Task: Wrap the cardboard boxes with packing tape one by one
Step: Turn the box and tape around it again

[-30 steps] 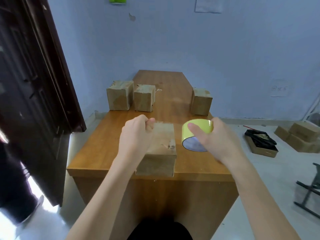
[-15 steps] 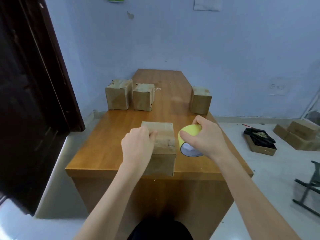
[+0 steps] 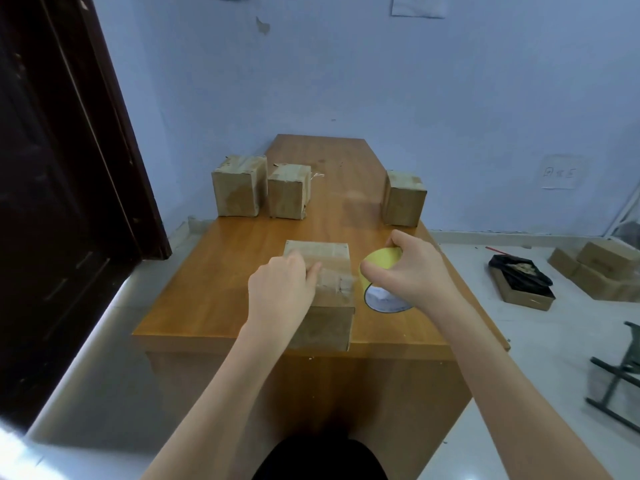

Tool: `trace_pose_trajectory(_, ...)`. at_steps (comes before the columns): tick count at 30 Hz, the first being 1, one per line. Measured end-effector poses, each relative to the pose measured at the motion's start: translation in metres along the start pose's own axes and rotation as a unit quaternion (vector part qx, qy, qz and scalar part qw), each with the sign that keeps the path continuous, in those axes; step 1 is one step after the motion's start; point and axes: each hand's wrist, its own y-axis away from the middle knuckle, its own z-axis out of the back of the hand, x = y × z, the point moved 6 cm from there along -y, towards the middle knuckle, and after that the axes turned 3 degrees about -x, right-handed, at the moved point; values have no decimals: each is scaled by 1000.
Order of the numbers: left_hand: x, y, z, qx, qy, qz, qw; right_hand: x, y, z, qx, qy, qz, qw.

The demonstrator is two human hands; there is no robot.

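A cardboard box [image 3: 330, 258] lies at the near edge of the wooden table [image 3: 214, 299]. My left hand [image 3: 280, 292] holds its left side, fingers curled, thumb pressed on the top. A glossy strip of tape seems to run across the box top toward the roll. My right hand [image 3: 415, 271] grips the yellow tape roll [image 3: 379, 259], which stands just right of the box with its white core facing me. Three more cardboard boxes stand farther back: two at the left [image 3: 237, 194] [image 3: 287, 195] and one at the right [image 3: 403, 199].
A dark door [image 3: 52, 168] stands open at the left. On the floor to the right lie stacked cardboard boxes [image 3: 602, 268], an open box with black material [image 3: 519, 282] and a metal chair frame [image 3: 620, 386].
My left hand slid from the box's far edge toward me along its top. My right hand brought the tape roll lower and closer to the box's right side.
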Motion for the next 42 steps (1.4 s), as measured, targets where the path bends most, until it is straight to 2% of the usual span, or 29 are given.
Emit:
trace_pose_trajectory(5, -2, 0, 0, 3, -4, -7, 1000, 1, -1, -5, 8, 27, 19, 999)
trace_pose_trajectory(13, -15, 9, 8, -36, -58, -29, 997, 9, -6, -12, 49, 71, 27, 996)
trace_pose_trajectory(24, -19, 14, 5, -45, -154, 27, 987, 9, -10, -15, 66, 87, 22, 994)
trace_pose_trajectory(26, -9, 10, 3, -25, -121, 47, 991, 8, -10, -16, 66, 87, 23, 994)
trace_pose_trajectory(28, 1, 8, 0, 4, -20, 67, 998, 7, -10, -17, 71, 81, 19, 994)
trace_pose_trajectory(31, 14, 7, -1, 13, 109, 93, 990, 5, -10, -17, 72, 75, 12, 994)
trace_pose_trajectory(36, 21, 10, 0, 44, 179, 56, 981, 4, -9, -17, 71, 70, 7, 995)
trace_pose_trajectory(38, 20, 13, 7, 15, 148, 29, 988, 4, -10, -18, 73, 65, 6, 995)
trace_pose_trajectory(40, 6, 21, 15, -39, 80, -43, 995, 4, -10, -18, 74, 63, 7, 995)
trace_pose_trajectory(42, -17, 34, 13, -30, 47, -133, 990, 4, -10, -18, 75, 61, 5, 995)
